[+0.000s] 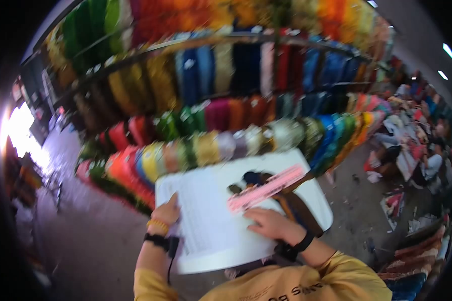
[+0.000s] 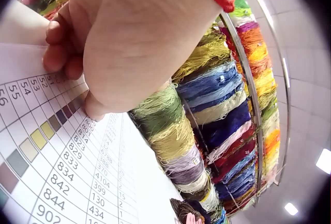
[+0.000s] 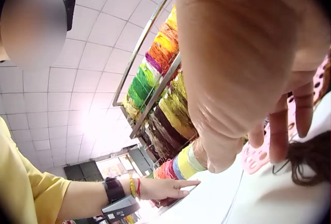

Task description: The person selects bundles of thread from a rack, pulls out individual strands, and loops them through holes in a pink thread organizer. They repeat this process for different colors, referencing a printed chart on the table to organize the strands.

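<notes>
A printed chart (image 1: 198, 210) lies on a white board; rows of numbers and small colour swatches (image 2: 39, 140) show in the left wrist view. My left hand (image 1: 166, 210) touches the chart near its left edge, index finger extended, thumb (image 2: 94, 107) by the swatch row. A pink perforated strip (image 1: 266, 189) lies slantwise on the board, with dark brown and navy thread (image 1: 256, 178) about it. My right hand (image 1: 271, 223) is at the strip's lower edge; its extended fingers (image 3: 279, 131) overlap the strip in the right wrist view.
Racks of coloured thread skeins (image 1: 206, 148) rise behind the white board (image 1: 211, 262), close to its far edge. A long brown hank (image 1: 303, 213) hangs over the board's right side. At the far right, a person (image 1: 431, 163) is among heaps of material.
</notes>
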Action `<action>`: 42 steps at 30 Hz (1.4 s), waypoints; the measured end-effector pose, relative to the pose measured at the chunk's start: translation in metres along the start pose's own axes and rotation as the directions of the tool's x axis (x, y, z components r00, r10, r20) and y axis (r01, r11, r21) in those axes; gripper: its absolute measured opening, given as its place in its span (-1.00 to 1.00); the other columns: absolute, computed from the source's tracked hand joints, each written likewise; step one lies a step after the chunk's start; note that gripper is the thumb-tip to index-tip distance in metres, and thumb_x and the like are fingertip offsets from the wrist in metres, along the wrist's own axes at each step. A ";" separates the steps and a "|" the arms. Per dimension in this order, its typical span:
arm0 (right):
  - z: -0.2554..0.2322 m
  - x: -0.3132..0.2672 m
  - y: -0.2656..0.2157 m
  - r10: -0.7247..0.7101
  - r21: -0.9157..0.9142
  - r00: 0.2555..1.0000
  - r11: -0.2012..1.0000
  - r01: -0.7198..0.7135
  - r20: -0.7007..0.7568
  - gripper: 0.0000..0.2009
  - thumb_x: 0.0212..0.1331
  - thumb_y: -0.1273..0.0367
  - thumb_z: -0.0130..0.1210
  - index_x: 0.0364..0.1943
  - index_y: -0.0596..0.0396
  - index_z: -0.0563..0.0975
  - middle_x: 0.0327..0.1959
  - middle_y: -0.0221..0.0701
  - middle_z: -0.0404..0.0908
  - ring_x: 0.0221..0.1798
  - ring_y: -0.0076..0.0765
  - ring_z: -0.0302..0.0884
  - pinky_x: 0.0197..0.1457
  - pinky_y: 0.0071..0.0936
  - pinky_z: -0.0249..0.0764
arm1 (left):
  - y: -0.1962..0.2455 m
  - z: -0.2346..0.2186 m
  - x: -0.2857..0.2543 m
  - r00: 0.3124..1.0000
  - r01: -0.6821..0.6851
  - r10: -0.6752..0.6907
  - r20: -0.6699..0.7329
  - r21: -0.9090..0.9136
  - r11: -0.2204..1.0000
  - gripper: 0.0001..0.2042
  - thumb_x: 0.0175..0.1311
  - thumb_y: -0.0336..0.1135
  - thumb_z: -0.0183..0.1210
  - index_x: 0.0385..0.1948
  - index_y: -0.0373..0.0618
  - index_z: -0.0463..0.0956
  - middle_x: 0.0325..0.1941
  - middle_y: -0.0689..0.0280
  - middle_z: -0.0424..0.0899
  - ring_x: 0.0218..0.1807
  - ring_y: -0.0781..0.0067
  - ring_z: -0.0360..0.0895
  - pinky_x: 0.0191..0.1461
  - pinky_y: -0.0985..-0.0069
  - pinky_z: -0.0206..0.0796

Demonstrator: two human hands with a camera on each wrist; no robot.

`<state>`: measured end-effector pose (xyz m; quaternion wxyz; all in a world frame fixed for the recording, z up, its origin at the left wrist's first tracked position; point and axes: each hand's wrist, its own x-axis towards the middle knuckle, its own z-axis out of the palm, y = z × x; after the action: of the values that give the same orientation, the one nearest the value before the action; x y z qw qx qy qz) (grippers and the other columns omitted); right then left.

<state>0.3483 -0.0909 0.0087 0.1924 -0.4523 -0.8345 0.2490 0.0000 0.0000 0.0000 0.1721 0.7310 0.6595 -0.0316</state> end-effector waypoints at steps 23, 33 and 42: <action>-0.364 -0.182 0.149 0.003 0.451 0.977 0.887 0.096 -0.214 -0.83 0.11 0.35 0.15 -0.27 0.12 0.52 -0.44 -0.52 0.56 -0.38 -0.66 0.44 -0.30 -0.66 0.36 | 0.416 0.080 -0.117 0.848 -0.355 0.026 -0.529 -0.532 0.769 -0.77 0.00 -0.32 0.21 -0.28 -0.16 0.55 -0.32 0.16 0.56 -0.26 0.17 0.51 -0.19 0.39 0.37; -0.441 -0.084 0.112 -0.224 0.381 0.911 0.854 0.355 -0.347 -0.84 0.16 0.39 0.09 -0.24 0.16 0.46 -0.41 -0.50 0.55 -0.29 -0.68 0.48 -0.20 -0.65 0.41 | 0.453 0.115 -0.101 0.782 -0.464 0.247 -0.572 -0.269 0.844 -0.77 0.01 -0.30 0.17 -0.28 -0.12 0.55 -0.19 0.19 0.53 -0.07 0.13 0.41 0.01 0.28 0.25; -0.561 0.140 0.111 -0.536 -0.267 0.471 0.809 0.523 -0.701 -0.81 0.06 0.30 0.10 -0.36 0.15 0.53 -0.46 -0.26 0.61 -0.36 -0.33 0.58 -0.26 -0.44 0.46 | 0.460 0.105 -0.094 0.763 -0.430 0.058 -0.644 -0.440 0.788 -0.88 -0.02 -0.45 0.15 -0.42 -0.22 0.57 -0.32 0.11 0.60 -0.20 0.06 0.51 -0.07 0.30 0.35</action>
<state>0.6552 0.2157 0.4063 0.5818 -0.2341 -0.7780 -0.0382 0.4556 -0.1535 0.0236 0.1650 0.7011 0.5514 0.4210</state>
